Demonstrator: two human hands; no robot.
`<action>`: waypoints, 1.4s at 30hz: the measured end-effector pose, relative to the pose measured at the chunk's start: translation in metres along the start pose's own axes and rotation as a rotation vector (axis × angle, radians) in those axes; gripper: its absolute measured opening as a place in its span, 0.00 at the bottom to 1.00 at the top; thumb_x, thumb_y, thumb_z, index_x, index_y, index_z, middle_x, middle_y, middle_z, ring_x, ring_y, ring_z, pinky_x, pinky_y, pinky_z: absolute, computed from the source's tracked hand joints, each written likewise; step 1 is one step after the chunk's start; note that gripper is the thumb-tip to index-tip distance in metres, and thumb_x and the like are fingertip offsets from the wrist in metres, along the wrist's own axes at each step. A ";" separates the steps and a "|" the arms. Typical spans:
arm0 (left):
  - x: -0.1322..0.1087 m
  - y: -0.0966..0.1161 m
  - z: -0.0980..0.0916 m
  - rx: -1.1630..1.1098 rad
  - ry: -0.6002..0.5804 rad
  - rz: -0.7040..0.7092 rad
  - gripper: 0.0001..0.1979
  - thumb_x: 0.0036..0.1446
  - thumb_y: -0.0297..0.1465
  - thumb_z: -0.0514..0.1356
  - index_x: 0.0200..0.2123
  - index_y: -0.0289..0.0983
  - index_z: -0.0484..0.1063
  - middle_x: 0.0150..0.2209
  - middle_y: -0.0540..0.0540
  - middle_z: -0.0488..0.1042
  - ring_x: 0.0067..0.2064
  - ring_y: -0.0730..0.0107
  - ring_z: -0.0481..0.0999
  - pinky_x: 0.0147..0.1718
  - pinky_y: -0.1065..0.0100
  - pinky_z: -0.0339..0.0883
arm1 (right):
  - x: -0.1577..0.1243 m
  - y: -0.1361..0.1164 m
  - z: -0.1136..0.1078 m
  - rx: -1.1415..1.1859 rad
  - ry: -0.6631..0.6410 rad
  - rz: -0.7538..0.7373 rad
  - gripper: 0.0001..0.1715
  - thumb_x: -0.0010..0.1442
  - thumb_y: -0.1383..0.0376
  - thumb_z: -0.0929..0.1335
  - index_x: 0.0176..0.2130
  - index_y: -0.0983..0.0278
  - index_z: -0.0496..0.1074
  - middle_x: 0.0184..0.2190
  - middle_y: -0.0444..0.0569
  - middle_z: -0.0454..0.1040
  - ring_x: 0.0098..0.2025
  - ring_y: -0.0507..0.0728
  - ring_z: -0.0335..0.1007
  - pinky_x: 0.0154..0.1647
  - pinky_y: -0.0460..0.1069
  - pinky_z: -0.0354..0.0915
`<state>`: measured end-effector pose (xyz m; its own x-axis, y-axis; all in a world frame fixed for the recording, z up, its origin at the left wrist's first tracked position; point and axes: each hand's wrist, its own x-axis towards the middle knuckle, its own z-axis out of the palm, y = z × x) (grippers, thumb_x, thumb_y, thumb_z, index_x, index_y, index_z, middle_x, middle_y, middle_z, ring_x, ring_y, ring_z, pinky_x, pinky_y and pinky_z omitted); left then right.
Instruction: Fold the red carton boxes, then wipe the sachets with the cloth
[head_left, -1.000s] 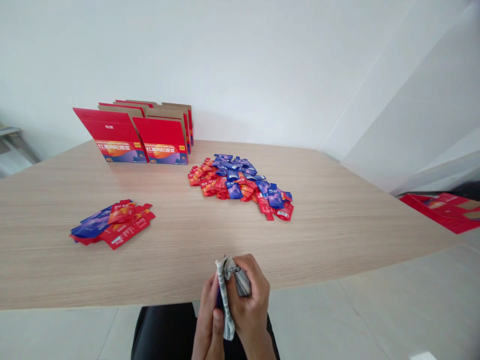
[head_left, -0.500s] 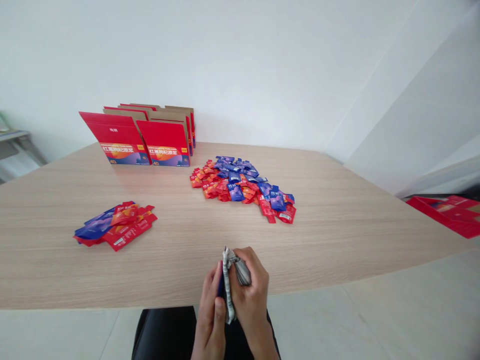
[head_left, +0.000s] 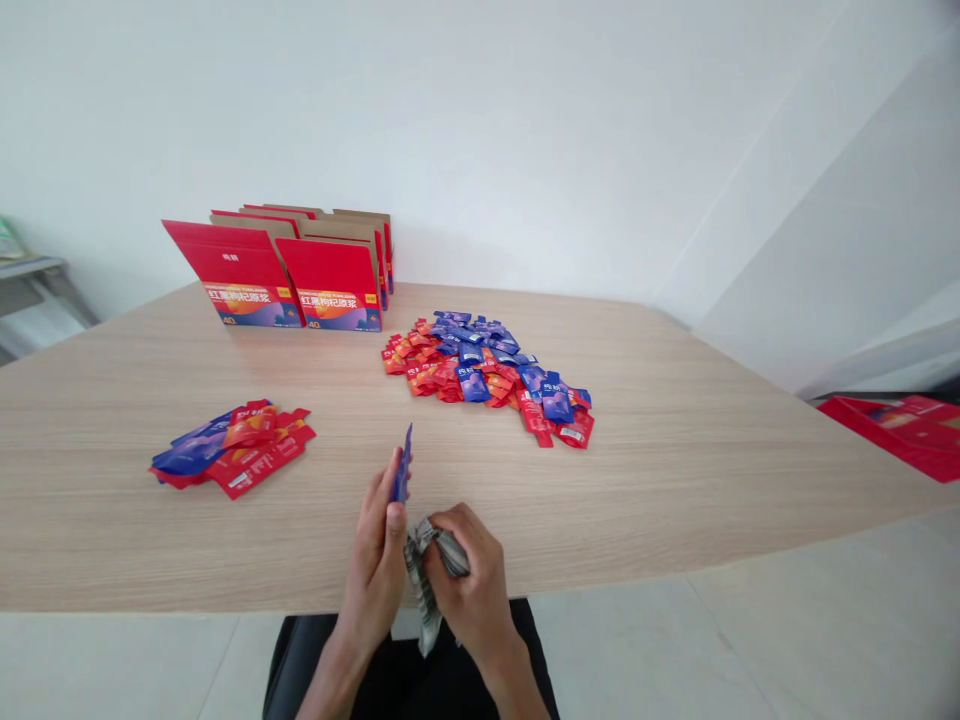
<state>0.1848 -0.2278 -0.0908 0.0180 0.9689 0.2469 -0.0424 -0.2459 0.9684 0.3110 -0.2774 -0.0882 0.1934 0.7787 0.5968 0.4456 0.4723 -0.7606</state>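
My left hand (head_left: pixel 379 545) pinching a thin blue packet (head_left: pixel 403 472) upright, my right hand (head_left: pixel 469 590) closed round a crumpled grey cloth (head_left: pixel 424 580), red boxes (head_left: pixel 289 270) far left, insides hidden

table (head_left: pixel 675 470): matt wood grain | sachets (head_left: pixel 487 375): glossy foil (crinkly) | boxes (head_left: pixel 330 285): cardboard

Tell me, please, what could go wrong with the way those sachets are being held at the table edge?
The left hand pinches one blue foil sachet upright by its edge; it may slip. The right hand grips a silvery bunch of sachets beside the wooden table rim, so strays could drop to the floor.
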 end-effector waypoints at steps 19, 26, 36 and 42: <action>0.162 -0.020 -0.133 1.341 0.139 0.020 0.25 0.76 0.34 0.50 0.65 0.23 0.72 0.66 0.25 0.69 0.69 0.15 0.63 0.62 0.25 0.59 | 0.018 0.061 -0.027 -0.166 0.078 0.019 0.07 0.69 0.67 0.68 0.43 0.61 0.79 0.35 0.47 0.81 0.36 0.56 0.80 0.39 0.48 0.75; 0.161 -0.027 -0.113 1.304 0.017 0.087 0.24 0.75 0.37 0.56 0.65 0.29 0.71 0.69 0.27 0.67 0.72 0.18 0.59 0.65 0.21 0.52 | 0.015 0.061 -0.026 -0.192 0.068 0.077 0.08 0.70 0.68 0.68 0.45 0.61 0.79 0.38 0.48 0.82 0.39 0.57 0.81 0.42 0.49 0.75; 0.173 -0.040 0.071 1.091 -0.605 0.436 0.24 0.69 0.24 0.57 0.66 0.39 0.75 0.66 0.36 0.75 0.69 0.50 0.70 0.69 0.48 0.66 | 0.014 0.062 -0.025 -0.186 0.054 0.100 0.08 0.70 0.67 0.68 0.45 0.60 0.79 0.38 0.49 0.82 0.40 0.58 0.81 0.43 0.49 0.74; 0.193 -0.055 0.136 1.093 -0.707 0.466 0.24 0.70 0.27 0.64 0.67 0.38 0.72 0.71 0.37 0.70 0.70 0.46 0.70 0.68 0.40 0.65 | 0.015 0.060 -0.027 -0.180 0.034 0.087 0.09 0.69 0.67 0.67 0.44 0.61 0.78 0.37 0.48 0.81 0.39 0.58 0.81 0.41 0.49 0.74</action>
<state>0.3269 -0.0310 -0.0915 0.7308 0.6526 0.2000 0.6070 -0.7554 0.2469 0.3639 -0.2482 -0.1184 0.2664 0.7976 0.5411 0.5745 0.3194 -0.7536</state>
